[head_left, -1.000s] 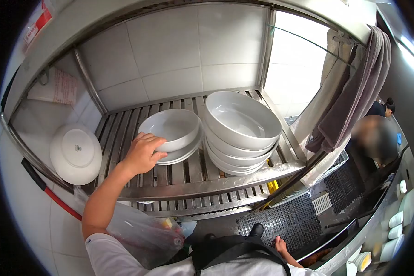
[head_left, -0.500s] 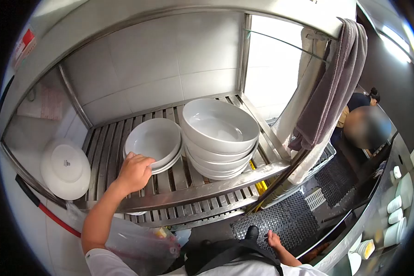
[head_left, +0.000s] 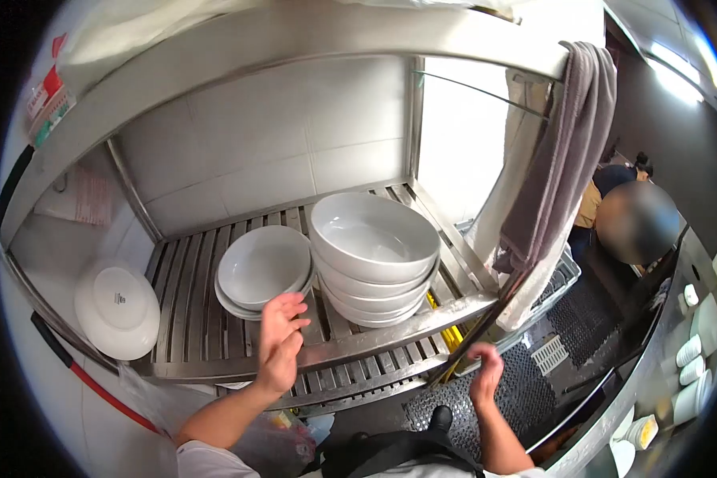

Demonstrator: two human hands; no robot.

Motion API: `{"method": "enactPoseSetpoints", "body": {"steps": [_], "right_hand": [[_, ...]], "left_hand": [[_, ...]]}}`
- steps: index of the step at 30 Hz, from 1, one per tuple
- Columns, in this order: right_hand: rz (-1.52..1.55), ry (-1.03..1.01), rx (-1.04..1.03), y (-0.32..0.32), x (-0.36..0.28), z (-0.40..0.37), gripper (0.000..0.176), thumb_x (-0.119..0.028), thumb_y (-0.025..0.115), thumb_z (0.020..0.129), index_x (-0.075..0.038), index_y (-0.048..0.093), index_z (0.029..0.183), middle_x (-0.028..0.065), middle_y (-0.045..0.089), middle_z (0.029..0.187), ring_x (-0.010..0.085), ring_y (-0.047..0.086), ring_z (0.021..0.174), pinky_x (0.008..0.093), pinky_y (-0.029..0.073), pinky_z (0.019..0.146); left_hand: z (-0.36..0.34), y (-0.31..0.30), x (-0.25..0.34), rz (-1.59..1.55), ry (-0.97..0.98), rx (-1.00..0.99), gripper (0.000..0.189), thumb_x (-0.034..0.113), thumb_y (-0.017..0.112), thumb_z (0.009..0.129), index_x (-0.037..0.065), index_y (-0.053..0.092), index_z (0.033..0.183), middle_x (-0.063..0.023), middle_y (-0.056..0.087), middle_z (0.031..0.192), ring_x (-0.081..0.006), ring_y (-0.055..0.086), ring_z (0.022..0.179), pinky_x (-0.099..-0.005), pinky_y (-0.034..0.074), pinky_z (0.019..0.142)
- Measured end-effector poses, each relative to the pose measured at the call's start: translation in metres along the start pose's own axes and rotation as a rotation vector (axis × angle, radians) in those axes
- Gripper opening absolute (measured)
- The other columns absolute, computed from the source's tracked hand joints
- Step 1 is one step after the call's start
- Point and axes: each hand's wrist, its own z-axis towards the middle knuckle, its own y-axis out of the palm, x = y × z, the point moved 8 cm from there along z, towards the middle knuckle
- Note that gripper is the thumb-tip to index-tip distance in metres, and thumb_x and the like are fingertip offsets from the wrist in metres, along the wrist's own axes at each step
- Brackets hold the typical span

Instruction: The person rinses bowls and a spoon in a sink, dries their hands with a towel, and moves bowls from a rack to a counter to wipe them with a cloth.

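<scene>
Head view. Left hand [head_left: 281,342] is open with fingers spread and grips nothing. It hovers at 6 o'clock of the shallow-bowl stack [head_left: 263,267], just short of its rim. The stack sits on the slatted shelf [head_left: 191,350], top bowl bare inside. Deep-bowl stack [head_left: 374,255] stands just beside at 3 o'clock, likewise bare. Right hand [head_left: 486,373] is loosely curled near the shelf's front corner; whether it grips anything cannot be told.

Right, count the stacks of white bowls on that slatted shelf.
2. A low stack of shallow bowls sits left of centre, just beyond the left hand; a taller stack of deep bowls stands to its right, toward the hanging towel. None seems hidden behind.
</scene>
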Motion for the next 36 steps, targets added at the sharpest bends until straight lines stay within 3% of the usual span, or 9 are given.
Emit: {"method": "enactPoseSetpoints", "body": {"steps": [2, 4, 8, 11, 15, 24, 27, 31, 36], "right_hand": [[0.125, -0.168, -0.022, 0.025, -0.061, 0.052, 0.078, -0.068, 0.028, 0.095, 0.003, 0.06, 0.093, 0.0129, 0.06, 0.092, 0.0207, 0.056, 0.088, 0.0331, 0.044, 0.081], [0.245, -0.317, -0.012, 0.051, -0.105, 0.094, 0.076, -0.067, 0.031, 0.095, 0.003, 0.06, 0.1, 0.0143, 0.06, 0.096, 0.0208, 0.056, 0.094, 0.0331, 0.043, 0.087], [0.497, -0.068, -0.089, 0.102, -0.099, 0.15, 0.07, -0.061, 0.028, 0.1, 0.0, 0.052, 0.122, 0.012, 0.058, 0.114, 0.0212, 0.054, 0.107, 0.0363, 0.042, 0.095], [0.617, 0.325, -0.201, 0.141, -0.055, 0.173, 0.074, -0.068, 0.023, 0.097, -0.01, 0.044, 0.139, 0.0102, 0.057, 0.119, 0.0202, 0.052, 0.114, 0.0393, 0.038, 0.101], [0.696, 0.432, -0.436, 0.177, -0.041, 0.174, 0.081, -0.066, 0.018, 0.097, -0.004, 0.034, 0.146, 0.0139, 0.044, 0.145, 0.0251, 0.039, 0.135, 0.0373, 0.026, 0.114], [0.776, 0.492, -0.576, 0.198, 0.019, 0.165, 0.081, -0.067, 0.021, 0.097, -0.002, 0.041, 0.142, 0.0111, 0.046, 0.143, 0.0222, 0.043, 0.131, 0.0356, 0.031, 0.113], [0.944, 0.568, -0.57, 0.196, -0.019, 0.168, 0.081, -0.069, 0.028, 0.095, -0.003, 0.045, 0.139, 0.0127, 0.05, 0.14, 0.0246, 0.047, 0.128, 0.0381, 0.034, 0.111], [0.966, 0.647, -0.627, 0.192, -0.034, 0.166, 0.079, -0.07, 0.034, 0.094, -0.005, 0.049, 0.136, 0.0123, 0.055, 0.134, 0.0276, 0.053, 0.122, 0.0428, 0.04, 0.106], [1.039, 0.662, -0.569, 0.185, -0.029, 0.168, 0.076, -0.067, 0.036, 0.094, -0.005, 0.049, 0.135, 0.0132, 0.056, 0.133, 0.0282, 0.054, 0.12, 0.0431, 0.041, 0.104]], "left_hand": [[0.006, 0.012, -0.018, -0.035, -0.008, 0.07, 0.074, 0.035, 0.055, 0.091, 0.001, 0.022, 0.148, -0.0192, 0.033, 0.146, -0.0296, 0.034, 0.133, -0.0446, 0.027, 0.108], [0.016, 0.018, -0.026, 0.007, 0.039, 0.142, 0.078, 0.038, 0.051, 0.093, -0.001, 0.017, 0.15, -0.0207, 0.028, 0.151, -0.0329, 0.027, 0.139, -0.0467, 0.018, 0.114], [0.042, 0.037, -0.03, 0.035, 0.147, 0.091, 0.074, 0.042, 0.042, 0.097, 0.001, 0.016, 0.152, -0.0175, 0.025, 0.155, -0.0289, 0.023, 0.144, -0.0451, 0.015, 0.116], [0.06, 0.046, -0.033, 0.04, 0.188, 0.136, 0.074, 0.046, 0.039, 0.097, 0.0, 0.018, 0.151, -0.0179, 0.027, 0.154, -0.0288, 0.025, 0.142, -0.0433, 0.016, 0.115], [0.08, 0.046, -0.037, 0.049, 0.193, 0.228, 0.075, 0.052, 0.035, 0.099, -0.002, 0.022, 0.149, -0.0185, 0.03, 0.151, -0.0287, 0.027, 0.14, -0.0408, 0.018, 0.115], [0.079, 0.054, -0.03, 0.338, 0.213, 0.248, 0.093, 0.07, 0.034, 0.092, -0.004, 0.025, 0.148, -0.0202, 0.034, 0.148, -0.03, 0.031, 0.137, -0.0397, 0.022, 0.114], [0.074, 0.068, -0.03, 0.304, 0.247, 0.271, 0.102, 0.078, 0.033, 0.088, -0.003, 0.022, 0.15, -0.0178, 0.032, 0.15, -0.0279, 0.029, 0.139, -0.0405, 0.021, 0.115], [0.073, 0.065, -0.037, 0.153, 0.287, 0.319, 0.108, 0.067, 0.058, 0.083, -0.008, 0.017, 0.149, -0.0226, 0.029, 0.151, -0.0307, 0.027, 0.14, -0.0404, 0.019, 0.116], [0.067, 0.076, -0.012, 0.19, 0.321, 0.323, 0.109, 0.065, 0.062, 0.082, -0.007, 0.017, 0.149, -0.0236, 0.034, 0.148, -0.0301, 0.032, 0.138, -0.0404, 0.024, 0.114]]}}
